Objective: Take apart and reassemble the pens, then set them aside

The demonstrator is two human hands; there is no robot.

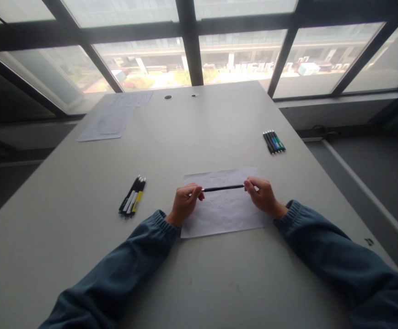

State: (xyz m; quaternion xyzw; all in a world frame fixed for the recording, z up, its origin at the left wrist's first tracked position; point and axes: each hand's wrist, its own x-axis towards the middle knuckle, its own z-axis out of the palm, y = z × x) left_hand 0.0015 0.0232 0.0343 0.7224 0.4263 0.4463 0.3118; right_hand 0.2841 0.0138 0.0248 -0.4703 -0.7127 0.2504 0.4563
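A slim black pen [223,188] is stretched level between my two hands, above a sheet of white paper [226,217]. My left hand [186,201] pinches its left end, where a pale tip shows by the fingers. At the other end, my right hand [262,196] has its thumb and fingers closed on the pen. Left of my left hand lies a bunch of pens [132,197], black with white and yellow parts. Farther off, beyond my right hand, several black pens with blue and green parts [274,142] lie side by side.
The white table [199,132] reaches to the windows. More papers [106,121] lie at its far left, and two round holes [168,97] sit near the far edge. A small dark object [369,242] rests by the right edge.
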